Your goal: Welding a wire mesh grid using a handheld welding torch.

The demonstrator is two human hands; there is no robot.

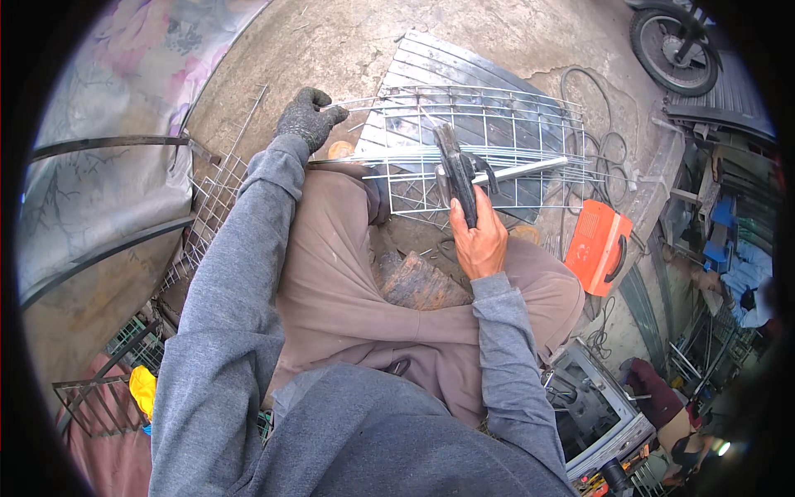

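My right hand (480, 246), bare, is wrapped round the handle of a black welding electrode holder (452, 161). A thin electrode points away from its far end, over a wire grid (515, 132). My left hand (306, 123) wears a dark grey glove and has its thumb and fingers closed on the left end of a thin metal rod (362, 101) at the grid's far edge. A bundle of straight wires (406, 155) lies across the grid's nearer part. Beside the holder, a pale metal bar (530, 169) slants to the right. Part of the grid hides behind the holder.
Under the grid lies a ribbed metal sheet (414, 62). An orange welding machine (590, 240) stands right of my knee, near looping cables (613, 161). A wooden block (422, 283) sits between my legs. Another wire grid (217, 199) leans at left; a motorcycle wheel (675, 51) is far right.
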